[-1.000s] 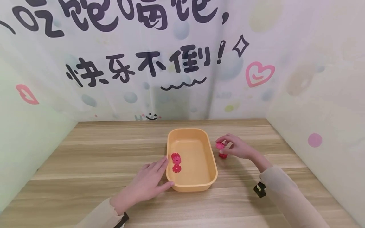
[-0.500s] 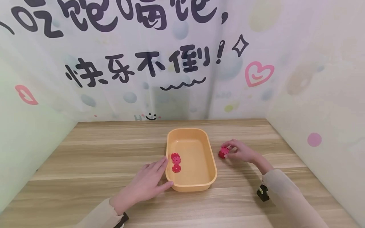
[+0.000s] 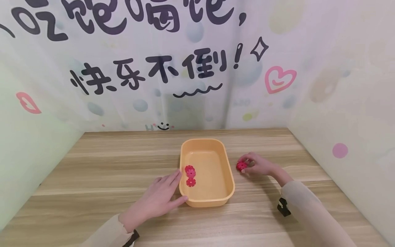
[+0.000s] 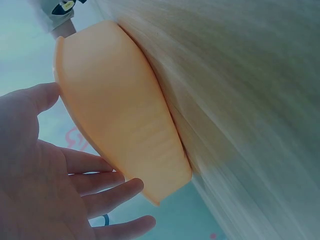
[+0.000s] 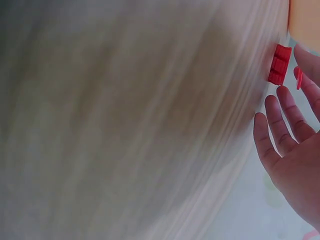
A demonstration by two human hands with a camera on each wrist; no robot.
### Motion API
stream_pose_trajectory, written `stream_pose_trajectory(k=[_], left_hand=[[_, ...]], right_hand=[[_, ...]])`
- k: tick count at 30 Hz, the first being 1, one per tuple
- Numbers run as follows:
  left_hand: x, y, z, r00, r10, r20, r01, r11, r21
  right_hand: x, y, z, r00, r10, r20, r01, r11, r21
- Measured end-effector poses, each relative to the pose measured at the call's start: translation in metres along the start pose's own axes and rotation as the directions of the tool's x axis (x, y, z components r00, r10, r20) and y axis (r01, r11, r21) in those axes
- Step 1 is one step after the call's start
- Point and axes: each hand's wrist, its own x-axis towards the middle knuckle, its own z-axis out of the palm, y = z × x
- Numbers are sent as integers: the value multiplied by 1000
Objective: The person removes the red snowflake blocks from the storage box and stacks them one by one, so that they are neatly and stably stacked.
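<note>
A yellow-orange plastic tub (image 3: 213, 199) stands on the wooden table. Its left rim is touched by my left hand (image 3: 158, 195), whose fingers lie fairly straight along it; the left wrist view shows thumb and fingertips at the rim. Several pinkish-red notched flower-shaped discs (image 3: 191, 182) lie inside along the left wall. To the right of the tub, my right hand (image 3: 260, 165) pinches one flower-shaped disc (image 5: 299, 78) between thumb and index finger. Right beside it in the right wrist view is a stack of red discs (image 5: 280, 65) on the table, mostly covered by the held disc from above.
The wooden table (image 3: 117, 164) is bounded by a printed back curtain (image 3: 123, 109) and pale side walls (image 3: 339, 113). Dark camera mounts (image 3: 284, 207) are worn at the wrists.
My right hand has brought the pinched disc slightly right and nearer to me, from beyond the red stack to over it. The left hand and the tub have stayed put.
</note>
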Motion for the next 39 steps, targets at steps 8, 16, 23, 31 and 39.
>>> stream_pose_trajectory(k=[8,16,23,31,39], left_hand=[[0,0,-1,1000,-3,9,3,1000,-10],[0,0,-1,1000,-6,10,7,1000,-14],[0,-1,0,1000,-9,10,9,1000,-8],[0,-1,1,1000,-11,11,11,1000,-6],[0,-1,1,1000,-8,19,8,1000,-5]], right_hand=[[4,20,1,1000,-19,25,20,1000,-14],[5,17,0,999,5,40,-5,1000,-6],[5,18,0,998,3,57,-1,1000,-20],[5,20,0,999,-6,51,6,1000,-5],[5,21,2,998,-51,35,52,999,-13]])
